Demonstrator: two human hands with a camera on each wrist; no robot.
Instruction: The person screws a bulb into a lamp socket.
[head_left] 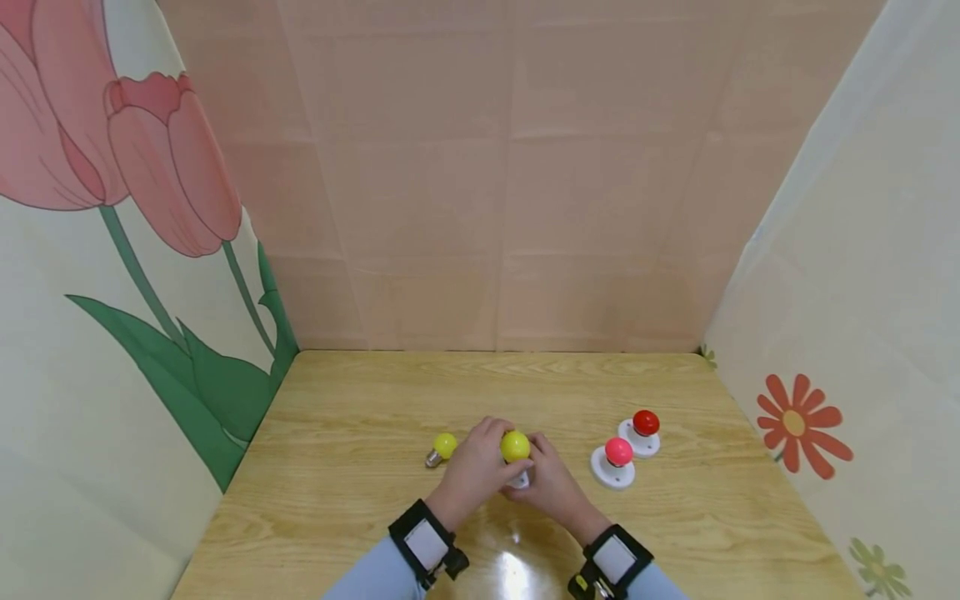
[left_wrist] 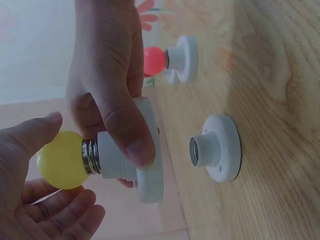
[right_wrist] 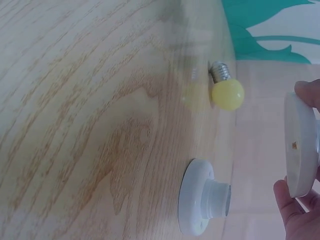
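Observation:
Between both hands, a round yellow light bulb [left_wrist: 62, 160] meets a white lamp socket [left_wrist: 151, 180] with a round base. My left hand [head_left: 474, 468] holds the bulb by its globe, thumb on one side and fingers curled on the other. My right hand [head_left: 551, 483] grips the socket, its thumb pressed along the base. Part of the bulb's metal screw thread shows outside the socket's mouth. The base's underside appears in the right wrist view, raised above the table. Below the hands, a second white socket [right_wrist: 196, 197] stands on the table with no bulb in it.
A loose yellow bulb [head_left: 445, 446] lies on the wooden table [head_left: 360, 517] left of the hands. To the right stand a socket with a pink bulb [head_left: 618, 452] and one with a red bulb [head_left: 646, 422]. Printed cloth walls border the table.

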